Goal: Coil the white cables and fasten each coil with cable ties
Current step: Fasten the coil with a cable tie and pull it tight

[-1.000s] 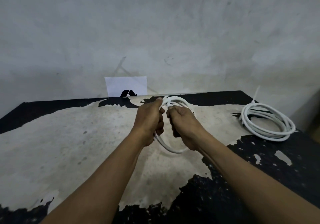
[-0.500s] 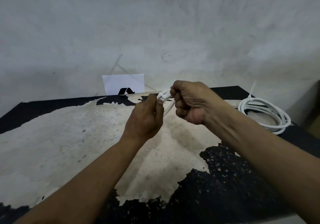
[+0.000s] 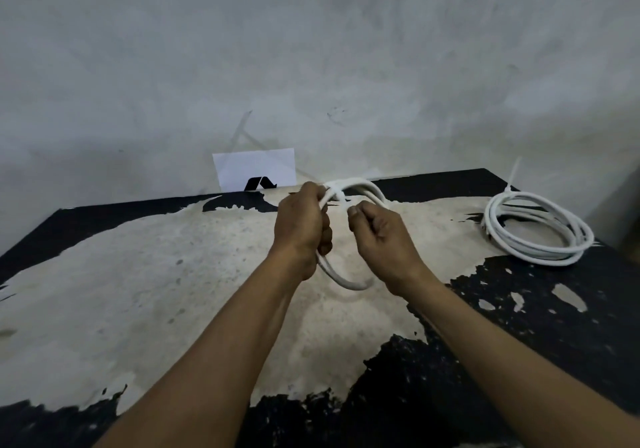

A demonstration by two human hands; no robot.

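Got my left hand (image 3: 301, 229) wrapped round the white coil (image 3: 346, 281), held above the surface (image 3: 138, 274) just right of the white card (image 3: 256, 168). My right hand (image 3: 381, 239) is curled up beside it, and I can't tell if it's pinching anything. The second coil (image 3: 533, 236) lies far right of the card.

- Bare workshop or storeroom corner, not a home.
- Rough grey plaster wall (image 3: 311, 49), stained and scuffed.
- Worn table (image 3: 138, 274), black coating flaked off in big patches.
- white card (image 3: 254, 167) with black logo leans on the wall.
- Tied coil of white cable (image 3: 536, 236) lies on the table, right side.
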